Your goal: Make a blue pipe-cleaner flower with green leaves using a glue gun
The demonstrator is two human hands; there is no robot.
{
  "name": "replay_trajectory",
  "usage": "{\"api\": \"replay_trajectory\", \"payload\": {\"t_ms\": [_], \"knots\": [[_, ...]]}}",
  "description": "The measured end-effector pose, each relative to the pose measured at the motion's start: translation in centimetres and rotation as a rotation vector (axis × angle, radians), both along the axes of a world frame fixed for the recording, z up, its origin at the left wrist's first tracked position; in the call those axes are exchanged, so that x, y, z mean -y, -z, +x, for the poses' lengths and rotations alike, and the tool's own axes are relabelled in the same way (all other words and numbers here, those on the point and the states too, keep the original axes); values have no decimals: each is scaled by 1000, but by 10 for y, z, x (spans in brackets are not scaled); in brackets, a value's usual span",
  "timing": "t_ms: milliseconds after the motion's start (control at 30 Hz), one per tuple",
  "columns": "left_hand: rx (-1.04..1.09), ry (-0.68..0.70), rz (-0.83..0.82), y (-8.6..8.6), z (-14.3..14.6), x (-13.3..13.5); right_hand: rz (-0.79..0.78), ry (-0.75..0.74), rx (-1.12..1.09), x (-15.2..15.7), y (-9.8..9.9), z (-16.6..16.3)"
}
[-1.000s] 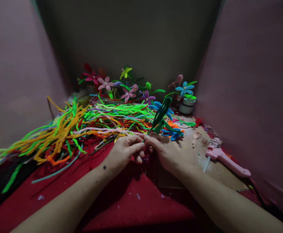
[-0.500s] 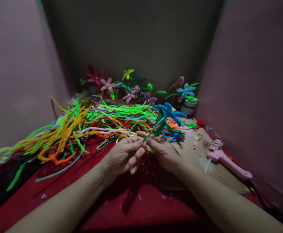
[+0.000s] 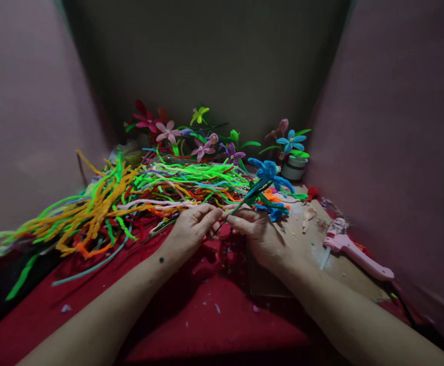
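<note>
Both my hands meet at the middle of the red cloth [image 3: 191, 315] and pinch the thin green stem of a blue pipe-cleaner flower [image 3: 269, 172]. My left hand [image 3: 193, 229] grips the stem's lower end with closed fingers. My right hand [image 3: 258, 234] pinches the stem a little higher, where it slants up and to the right. The blue bloom with dark green leaves hangs above a small heap of blue and orange pieces [image 3: 273, 203].
A big pile of loose pipe cleaners [image 3: 130, 195], green, orange, yellow and red, spreads to the left. Finished flowers [image 3: 191, 137] stand at the back, some in a small white pot [image 3: 293, 166]. A pink glue gun [image 3: 353, 251] lies on cardboard [image 3: 305, 244] at right. Walls close in on three sides.
The flower has turned in my fingers: a second ago its dark green leaves faced me, now the blue bloom shows and sits further right. My hands stayed close together.
</note>
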State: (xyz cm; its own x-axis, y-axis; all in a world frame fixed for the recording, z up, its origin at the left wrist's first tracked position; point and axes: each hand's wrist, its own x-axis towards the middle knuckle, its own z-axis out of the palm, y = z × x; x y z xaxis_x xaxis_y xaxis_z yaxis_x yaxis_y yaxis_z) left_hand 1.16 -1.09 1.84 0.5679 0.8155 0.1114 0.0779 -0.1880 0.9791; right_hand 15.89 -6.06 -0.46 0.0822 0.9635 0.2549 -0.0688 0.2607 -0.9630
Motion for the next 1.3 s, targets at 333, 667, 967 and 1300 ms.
{"api": "replay_trajectory", "payload": {"t_ms": [333,667,967,1300], "knots": [[18,-1,-39,7,2,2,-161,4,305,12,-18,-8],[-40,-23,122,2,0,1,-141,-126,408,11,-21,-3],[347,400,-503,11,2,5,-308,-429,294,23,-27,29],[-69,213,-211,19,12,-20,-439,-247,157,17,-8,30]]}}
